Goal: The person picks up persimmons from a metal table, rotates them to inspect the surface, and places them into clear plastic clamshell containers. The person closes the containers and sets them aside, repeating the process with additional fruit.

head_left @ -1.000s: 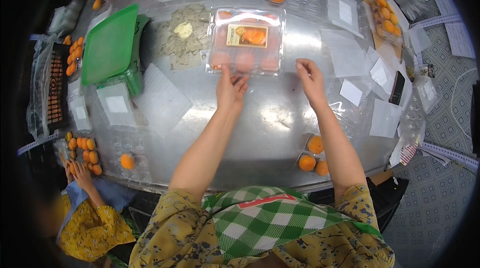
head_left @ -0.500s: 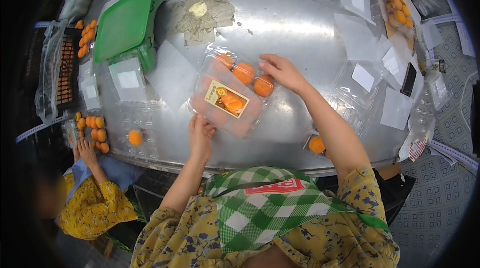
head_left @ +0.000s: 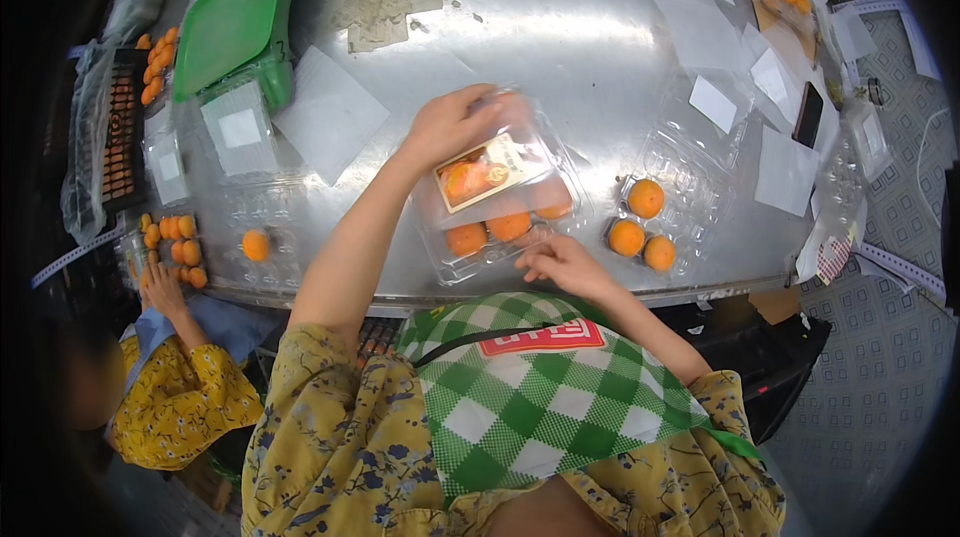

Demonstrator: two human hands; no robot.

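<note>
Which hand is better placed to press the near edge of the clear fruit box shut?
Right, likely. The right hand already rests at the near rim of the clear fruit box; the left hand grips its far top corner, steadying it.

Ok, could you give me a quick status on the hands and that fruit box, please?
Left hand grips far end of clear fruit box. Right hand at its near edge. Open tray with three oranges alongside, apart.

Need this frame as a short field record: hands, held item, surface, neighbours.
left hand: grips far edge of clear plastic clamshell box of orange fruits
right hand: fingers on box's near edge
box: lid down, picture label on top, tilted
surface: round metal table
right of box: open clear tray with three orange fruits
far left: green plastic lid
</note>
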